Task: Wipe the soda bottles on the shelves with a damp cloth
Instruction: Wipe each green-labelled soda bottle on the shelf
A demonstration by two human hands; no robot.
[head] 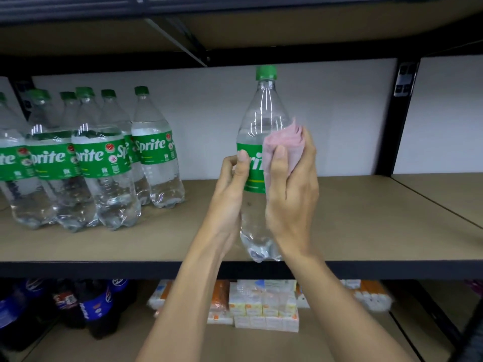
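The Sprite bottle (264,113) stood upright above the front edge of the middle shelf (366,218), green cap (266,72) on; whether its base touched the board could not be determined. The left hand (230,194) gripped the bottle's left side, fingers curled behind and thumb laid on the green label. The right hand (292,199) held a bunched pink cloth (285,142), thumb over it, pressed against the right side of the label. Well to the left on the same shelf, a cluster of matching bottles (104,165) stood together. A black upright (400,121) framed the bay on the right. On the shelf below were dark cola bottles (96,307) at the left and stacked small cartons (264,309) at the centre.
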